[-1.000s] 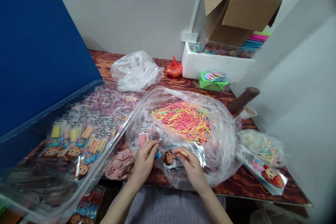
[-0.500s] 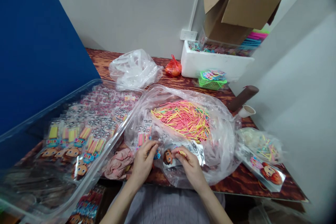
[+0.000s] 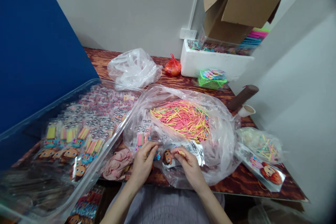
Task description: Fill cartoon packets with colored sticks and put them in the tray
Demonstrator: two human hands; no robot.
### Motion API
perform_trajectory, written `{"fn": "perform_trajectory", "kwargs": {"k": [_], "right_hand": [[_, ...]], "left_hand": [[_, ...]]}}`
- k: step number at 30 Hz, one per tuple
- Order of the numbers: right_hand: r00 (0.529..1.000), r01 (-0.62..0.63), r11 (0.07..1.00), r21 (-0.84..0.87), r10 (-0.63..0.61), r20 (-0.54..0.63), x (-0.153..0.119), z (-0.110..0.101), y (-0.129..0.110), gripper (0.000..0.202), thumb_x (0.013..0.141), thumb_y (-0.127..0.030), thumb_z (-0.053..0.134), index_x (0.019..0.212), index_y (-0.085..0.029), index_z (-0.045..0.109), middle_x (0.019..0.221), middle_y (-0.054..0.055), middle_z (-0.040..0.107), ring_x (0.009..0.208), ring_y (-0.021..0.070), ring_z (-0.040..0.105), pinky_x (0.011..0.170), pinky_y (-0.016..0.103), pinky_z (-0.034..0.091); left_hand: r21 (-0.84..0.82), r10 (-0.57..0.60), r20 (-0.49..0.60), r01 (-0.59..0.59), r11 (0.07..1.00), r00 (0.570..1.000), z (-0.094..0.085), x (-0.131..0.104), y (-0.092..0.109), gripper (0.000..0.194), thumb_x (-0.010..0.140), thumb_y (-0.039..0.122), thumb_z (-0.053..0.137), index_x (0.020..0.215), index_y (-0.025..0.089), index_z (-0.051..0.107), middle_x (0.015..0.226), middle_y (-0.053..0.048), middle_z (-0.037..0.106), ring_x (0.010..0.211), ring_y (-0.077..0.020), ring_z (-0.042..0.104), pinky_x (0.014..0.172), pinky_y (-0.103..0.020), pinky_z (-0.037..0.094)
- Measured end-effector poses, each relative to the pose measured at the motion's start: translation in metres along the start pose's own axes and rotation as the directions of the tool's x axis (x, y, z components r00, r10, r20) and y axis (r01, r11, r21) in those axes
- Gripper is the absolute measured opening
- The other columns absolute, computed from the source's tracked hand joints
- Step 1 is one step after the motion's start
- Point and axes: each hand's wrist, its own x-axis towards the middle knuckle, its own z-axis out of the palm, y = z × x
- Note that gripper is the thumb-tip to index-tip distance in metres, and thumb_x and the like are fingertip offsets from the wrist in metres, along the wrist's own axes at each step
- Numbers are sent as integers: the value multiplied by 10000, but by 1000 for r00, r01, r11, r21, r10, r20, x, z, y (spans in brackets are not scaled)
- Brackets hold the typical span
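Observation:
Between the thumb and fingers of my right hand [image 3: 191, 168] is a small bundle of candy sticks [image 3: 181, 153], its yellow and reddish ends showing. My left hand [image 3: 144, 162] is closed in a pinch, thumb against fingers; what it grips is hidden. A bit of blue print [image 3: 158, 155] shows just beside its fingers. Silvery cartoon packets [image 3: 193, 148] lie beneath and beyond my right hand. Past both hands, a heap of pink and yellow candy sticks [image 3: 183, 119] rests on a clear plastic sheet [image 3: 223, 147]. Filled packets [image 3: 142, 136] lie beyond my left hand.
On the left stands a clear tub [image 3: 105, 154] of filled packets. A pink cloth [image 3: 118, 164] lies beside it. Farther back are a plastic bag [image 3: 135, 68], a red bag [image 3: 173, 66], a green basket [image 3: 212, 81] and a white foam box [image 3: 215, 63]. A paper cup [image 3: 246, 111] stands right.
Both hands keep nearly the same place and grip. The view has shifted very slightly; the candy bundle stays in my right hand.

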Motion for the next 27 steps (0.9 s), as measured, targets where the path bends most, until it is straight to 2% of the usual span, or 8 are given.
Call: {"fn": "perform_trajectory", "kwargs": {"k": [19, 27], "right_hand": [[1000, -28, 999, 21, 28, 13, 2, 2, 2, 181, 931, -333, 550, 913, -228, 696, 808, 11, 690, 779, 181, 641, 738, 264, 465], [999, -41, 998, 40, 41, 2, -1, 3, 7, 198, 930, -369, 549, 905, -223, 681, 794, 9, 688, 764, 178, 639, 729, 263, 469]], "left_hand": [[-15, -7, 27, 7, 1000, 1000, 1, 0, -1, 219, 949, 313, 479, 950, 209, 672, 943, -43, 666, 928, -190, 616, 827, -294, 449], [-12, 17, -5, -17, 1000, 1000, 1, 0, 2, 207, 940, 312, 496, 940, 213, 679, 920, -37, 674, 903, -186, 624, 805, -287, 459]]}}
